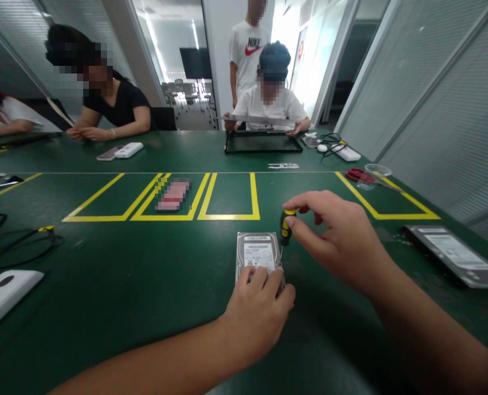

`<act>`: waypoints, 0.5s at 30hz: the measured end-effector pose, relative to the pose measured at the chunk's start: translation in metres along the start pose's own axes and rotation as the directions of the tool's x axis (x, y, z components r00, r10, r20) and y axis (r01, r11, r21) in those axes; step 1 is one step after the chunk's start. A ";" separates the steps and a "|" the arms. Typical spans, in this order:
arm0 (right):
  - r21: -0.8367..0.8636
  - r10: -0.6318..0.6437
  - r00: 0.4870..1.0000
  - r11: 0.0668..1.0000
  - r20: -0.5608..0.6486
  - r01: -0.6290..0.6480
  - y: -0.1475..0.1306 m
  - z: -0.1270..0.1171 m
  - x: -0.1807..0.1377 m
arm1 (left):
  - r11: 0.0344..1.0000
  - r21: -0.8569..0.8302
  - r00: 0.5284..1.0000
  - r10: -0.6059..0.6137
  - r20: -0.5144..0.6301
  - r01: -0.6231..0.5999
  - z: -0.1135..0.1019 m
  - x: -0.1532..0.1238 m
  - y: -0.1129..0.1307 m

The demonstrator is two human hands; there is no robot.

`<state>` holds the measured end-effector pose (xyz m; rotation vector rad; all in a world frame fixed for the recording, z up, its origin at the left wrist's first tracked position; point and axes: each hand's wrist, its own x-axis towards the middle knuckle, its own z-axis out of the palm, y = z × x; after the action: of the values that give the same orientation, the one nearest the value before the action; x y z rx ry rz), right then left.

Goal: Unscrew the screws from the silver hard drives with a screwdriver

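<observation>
Your left hand holds the hard drive on the table; your right hand pinches the screwdriver by its right edge — likely screw work, so the next move wants steady, straight pressure.

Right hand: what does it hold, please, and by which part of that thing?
The right hand holds a screwdriver by the upper part of its black-and-yellow handle.

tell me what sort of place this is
Probably an office or meeting room used as a workshop: blind-covered glass partitions, a long green table marked with yellow tape, and a hard drive with a screwdriver at its side.
</observation>
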<state>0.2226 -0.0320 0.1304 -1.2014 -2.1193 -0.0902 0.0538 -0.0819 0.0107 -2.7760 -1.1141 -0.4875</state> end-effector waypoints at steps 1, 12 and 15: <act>0.000 -0.001 1.000 1.000 -0.008 0.001 0.000 0.000 0.000 | 1.000 0.002 1.000 0.004 -0.003 -0.004 0.000 0.000 0.000; 0.011 0.040 0.999 0.999 -0.001 -0.040 0.001 -0.001 0.001 | 1.000 0.004 1.000 0.006 -0.022 -0.006 0.001 -0.001 -0.001; -0.001 0.042 0.999 0.999 -0.013 -0.042 0.002 0.000 0.000 | 1.000 0.016 1.000 0.008 -0.016 -0.008 0.002 -0.001 0.000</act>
<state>0.2241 -0.0305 0.1300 -1.2428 -2.0821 -0.0802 0.0531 -0.0820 0.0088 -2.7569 -1.0984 -0.4973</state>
